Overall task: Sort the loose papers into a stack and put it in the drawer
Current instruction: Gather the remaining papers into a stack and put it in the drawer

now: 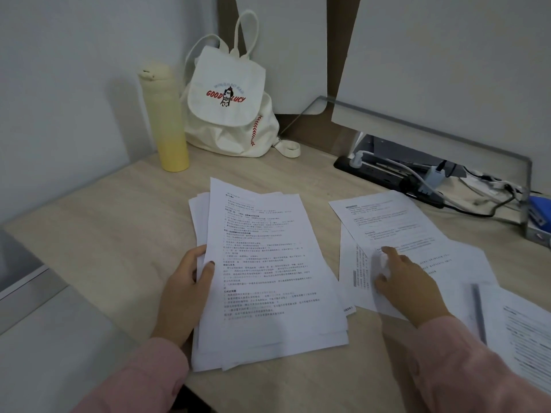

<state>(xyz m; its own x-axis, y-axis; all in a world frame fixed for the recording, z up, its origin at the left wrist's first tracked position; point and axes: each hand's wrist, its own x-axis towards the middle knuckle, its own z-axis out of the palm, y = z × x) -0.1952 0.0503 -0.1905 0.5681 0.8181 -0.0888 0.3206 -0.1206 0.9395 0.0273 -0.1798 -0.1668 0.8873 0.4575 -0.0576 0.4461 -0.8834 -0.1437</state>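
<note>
On the left of the wooden desk, a yellow bottle is standing upright near the wall, and a white backpack is leaning in the corner just beside it. In front of them, the left hand is gripping the stack of papers by its left edge, with the thumb lying on the top printed sheet and the fingers curling underneath. The stack is resting unevenly on the desk, its sheets fanning out at the edges. To the right, apart from the stack, the loose papers are lying overlapped and askew. The right hand is resting on them, released and grasping nothing, its index finger stretching forward and touching the paper; the other fingertips are blurred. A pen is lying on the sheets just right of that hand. Behind the loose papers, a black power strip is sitting with cables plugged in.
</note>
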